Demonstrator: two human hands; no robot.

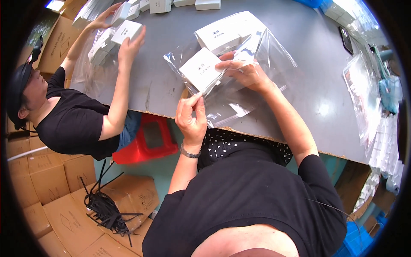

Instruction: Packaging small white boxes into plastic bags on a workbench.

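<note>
White box [195, 75], square-faced and crisp-edged, with small dark print [202, 68].

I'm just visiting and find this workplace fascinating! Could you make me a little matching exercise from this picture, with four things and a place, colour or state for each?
Column one
1. Left hand of the person wearing the camera
2. Right hand of the same person
3. Stool
4. Phone

Column two
A. Bright red
B. Lying on the right part of the grey table
C. Fingers by the right side of a white box
D. Pinching the clear bag

Right pairs: 1-D, 2-C, 3-A, 4-B
</note>
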